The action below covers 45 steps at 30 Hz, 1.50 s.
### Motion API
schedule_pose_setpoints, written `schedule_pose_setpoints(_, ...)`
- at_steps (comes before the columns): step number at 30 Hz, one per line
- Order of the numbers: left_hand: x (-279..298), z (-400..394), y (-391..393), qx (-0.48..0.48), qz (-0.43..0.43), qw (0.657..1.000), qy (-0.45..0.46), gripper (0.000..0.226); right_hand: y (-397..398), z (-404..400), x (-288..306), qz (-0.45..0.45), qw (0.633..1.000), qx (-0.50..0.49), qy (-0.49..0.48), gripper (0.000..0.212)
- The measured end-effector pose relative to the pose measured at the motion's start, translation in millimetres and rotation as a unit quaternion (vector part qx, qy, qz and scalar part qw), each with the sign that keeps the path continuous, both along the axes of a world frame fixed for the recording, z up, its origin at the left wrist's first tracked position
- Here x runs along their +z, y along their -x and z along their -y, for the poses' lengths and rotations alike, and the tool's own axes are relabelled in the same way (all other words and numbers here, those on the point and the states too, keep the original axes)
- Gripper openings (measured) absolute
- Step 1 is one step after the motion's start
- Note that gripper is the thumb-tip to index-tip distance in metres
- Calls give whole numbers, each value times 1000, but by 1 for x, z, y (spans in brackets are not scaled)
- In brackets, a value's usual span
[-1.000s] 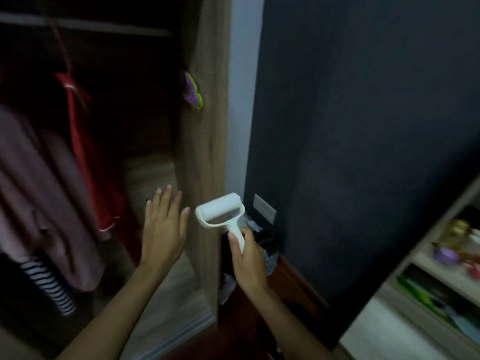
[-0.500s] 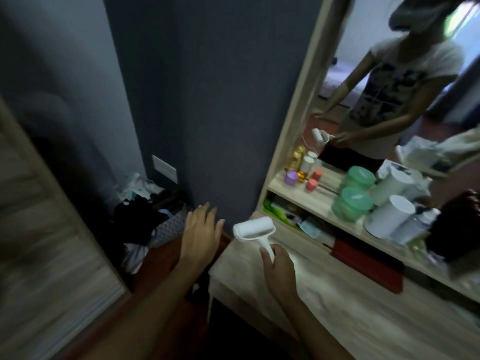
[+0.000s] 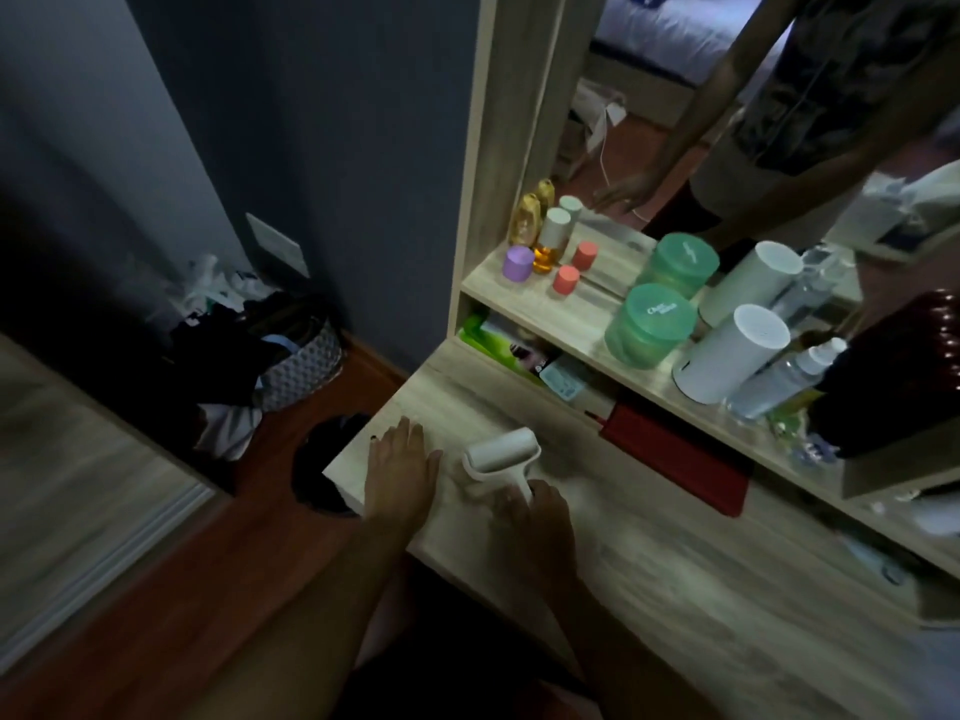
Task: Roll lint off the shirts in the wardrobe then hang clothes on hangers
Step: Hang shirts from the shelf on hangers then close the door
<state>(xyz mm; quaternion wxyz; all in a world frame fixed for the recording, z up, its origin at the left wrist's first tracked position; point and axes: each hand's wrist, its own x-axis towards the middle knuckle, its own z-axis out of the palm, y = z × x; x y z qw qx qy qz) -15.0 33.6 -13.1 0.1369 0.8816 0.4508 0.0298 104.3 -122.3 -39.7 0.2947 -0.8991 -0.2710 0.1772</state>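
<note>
Dim light over the whole room. The pale wood-grain table runs out beneath and to the right of the grip. Beyond it, a wooden shelf sits above an open cubby, with a tall mirror rising behind, framed in the same pale wood. Up and to the left of the grip, a dark blue-grey wall carries a white wall plate. Reddish-brown wooden floor spreads lower left, and a pale wardrobe panel stands at far left.
</note>
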Motion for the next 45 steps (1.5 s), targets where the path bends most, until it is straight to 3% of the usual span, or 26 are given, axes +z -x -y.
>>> schedule_pose_setpoints(7,6,15,7,14,-31,999,-8,50,0,7,-17,96,995,20,34,90)
schedule_pose_setpoints(12,12,7,24,38,-9,999,-28,55,0,2,-3,118,992,-23,48,65)
schedule_pose_setpoints(16,27,-9,43,56,13,997,-50,66,4,-19,17,150,986,-9,-65,56)
schedule_pose_setpoints(22,75,-54,98,109,66,985,-113,54,75,-117,80,147,969,132,-149,64)
schedule_pose_setpoints(29,163,-125,257,212,93,945,-231,58,220,-246,158,148,916,326,-180,78)
schedule_pose_setpoints(34,221,-157,414,290,67,903,-309,56,346,-312,211,141,871,410,-230,72)
schedule_pose_setpoints(39,280,-184,528,316,68,863,-389,58,442,-367,260,152,825,466,-282,69)
schedule_pose_setpoints(42,333,-198,574,310,77,841,-436,66,487,-395,309,171,801,461,-342,77)
schedule_pose_setpoints(45,389,-217,602,289,80,821,-486,59,518,-421,368,183,771,455,-407,84)
